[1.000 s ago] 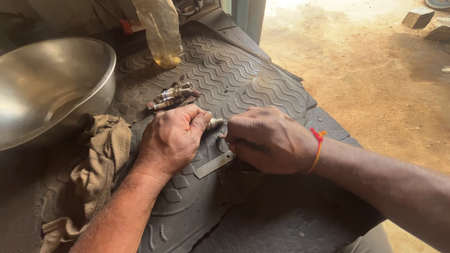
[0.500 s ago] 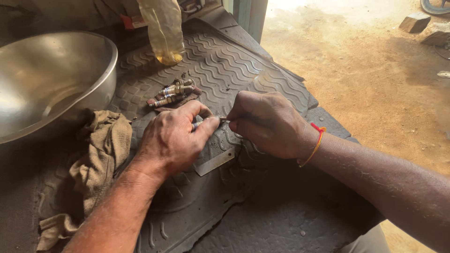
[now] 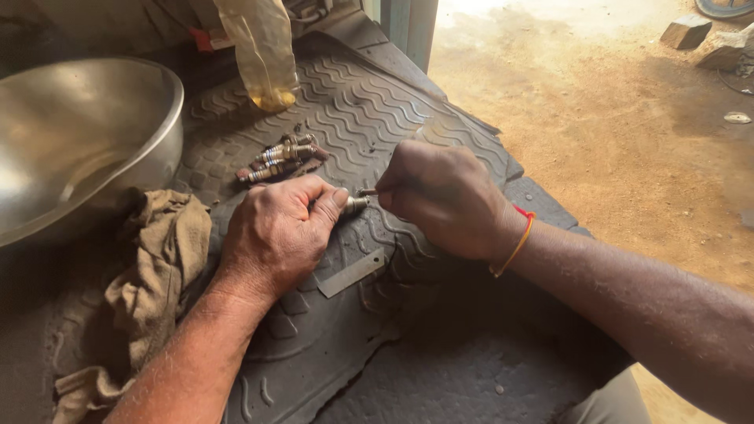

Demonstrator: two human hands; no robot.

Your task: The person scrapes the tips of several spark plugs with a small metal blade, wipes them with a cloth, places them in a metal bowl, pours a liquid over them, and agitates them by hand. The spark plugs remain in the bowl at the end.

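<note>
- The left hand (image 3: 279, 232) was clenched around a small metal part (image 3: 355, 206), most likely a spark plug, whose tip alone showed past the thumb and forefinger.
- The small metal part lay with its long axis roughly level, running left to right, its exposed end pointing toward the right hand (image 3: 444, 196).
- The right hand was closed, fingers curled under, pinching a thin tool (image 3: 369, 191) whose end met the exposed tip of the part; most of the tool was hidden in the fist.
- Both hands hovered just above a ribbed rubber mat (image 3: 369, 110).
- A flat metal strip (image 3: 352, 272) lay on the mat directly below the hands, tilted, its right end higher.
- A cluster of spare plugs (image 3: 279, 157) rested on the mat beyond the left hand, near but apart.
- A steel bowl (image 3: 86, 141) stood at far left, with a brown rag (image 3: 157, 267) beside the left wrist.
- A cloudy plastic bag (image 3: 263, 51) hung above the mat's far edge.
</note>
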